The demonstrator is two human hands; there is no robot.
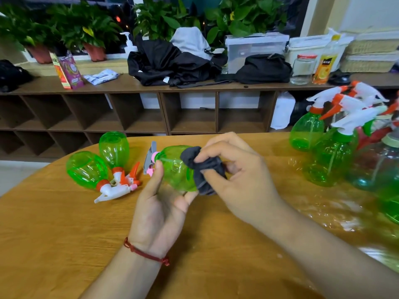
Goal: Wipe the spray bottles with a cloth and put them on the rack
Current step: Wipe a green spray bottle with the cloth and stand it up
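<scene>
The left hand [159,203], palm up, cradles a green spray bottle [174,167] from beneath, its thumb curled up against the bottle's shoulder near the neck. A red string bracelet [144,251] circles that wrist. The right hand [239,180] bunches a dark grey cloth [203,169] between thumb and curled fingers and presses it against the base end of the bottle. The bottle lies on its side above the wooden table [64,234], with its pink-and-grey trigger head [151,160] pointing toward ten o'clock.

At nine o'clock from the hands, two more green bottles lie on the tabletop: the nearer one [86,169] with a white-and-orange trigger, the farther one [113,148] touching it, both nozzles toward the person. At two to three o'clock a cluster of upright spray bottles [306,130] stands crowded together, mostly green with white and orange or red heads, and one clear bluish one [375,167] among them.

Beyond the table, at twelve o'clock, a brown cubby shelf [190,113] carries black bags [164,61], a glass jar [303,69], a pack of wipes [100,76] and potted plants [90,29].
</scene>
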